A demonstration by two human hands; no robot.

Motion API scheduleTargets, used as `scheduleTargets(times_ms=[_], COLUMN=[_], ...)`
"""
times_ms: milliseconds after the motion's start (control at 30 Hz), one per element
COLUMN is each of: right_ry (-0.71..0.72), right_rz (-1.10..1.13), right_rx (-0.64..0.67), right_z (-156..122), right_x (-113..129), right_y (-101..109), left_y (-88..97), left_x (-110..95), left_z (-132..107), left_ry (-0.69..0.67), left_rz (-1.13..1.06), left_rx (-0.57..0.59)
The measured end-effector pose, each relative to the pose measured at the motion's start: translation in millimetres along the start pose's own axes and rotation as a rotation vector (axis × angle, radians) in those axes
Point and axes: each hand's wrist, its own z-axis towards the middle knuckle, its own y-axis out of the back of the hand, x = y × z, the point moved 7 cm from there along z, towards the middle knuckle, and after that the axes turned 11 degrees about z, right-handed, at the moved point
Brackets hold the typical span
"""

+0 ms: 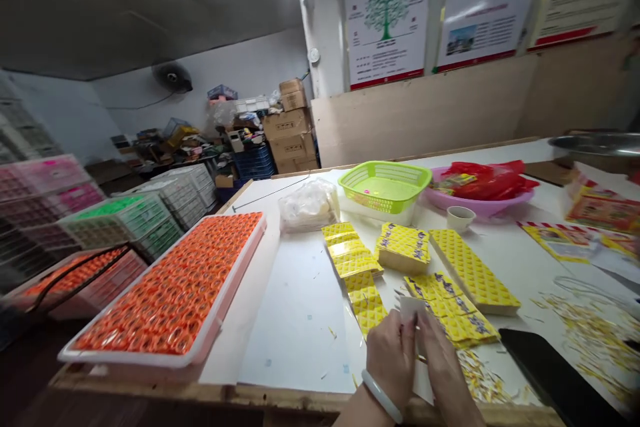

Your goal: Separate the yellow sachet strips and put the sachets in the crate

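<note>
My left hand [391, 353], with a pale bangle on the wrist, and my right hand [443, 363] meet at the table's near edge. Both pinch a small white packet [411, 310] held between the fingertips. Just beyond them lie rows of yellow printed packets [360, 267] and a fanned pile of yellow packets with blue print [453, 310]. A long yellow patterned stack [473, 270] lies to the right of these.
A white tray [220, 307] filled with orange pieces sits at the left. A green basket [384, 185], a pink bowl [483, 203] with red bags, a small white cup [460, 217], a clear plastic bag [307, 205] and a black object [555, 367] also stand on the white table [295, 320]. Stacked crates stand left.
</note>
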Motion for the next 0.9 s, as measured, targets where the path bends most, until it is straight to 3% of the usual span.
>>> scheduleTargets(times_ms=[167,300,433,600,733,900], right_ry=[0.048,0.146,0.184,0.221,0.226,0.220], right_rz=[-0.530,-0.565,-0.590,-0.682,-0.807,-0.973], right_rx=[-0.101,-0.060,-0.019,0.203,0.314,0.401], right_z=[-4.0,11.0,33.1,46.7,53.1,59.7], right_x=[-9.5,-8.7,-15.1,-34.6,-50.2,-67.3], right_y=[24.5,32.2,34.7,5.6,-10.7,-12.5], left_y=[-25.5,-3.5,16.6,-10.2,-34.4,-42.9], left_x=[1.9,17.8,58.5,83.0,76.7,74.0], left_z=[-2.7,15.4,28.7,12.3,5.1,7.5], left_ry=[0.016,-0.162,-0.276,-0.348,-0.443,-0.492], left_rz=[0.084,0.193,0.298,0.505,0.464,0.373], left_rx=[0.059,0.049,0.127,0.325,0.439,0.470])
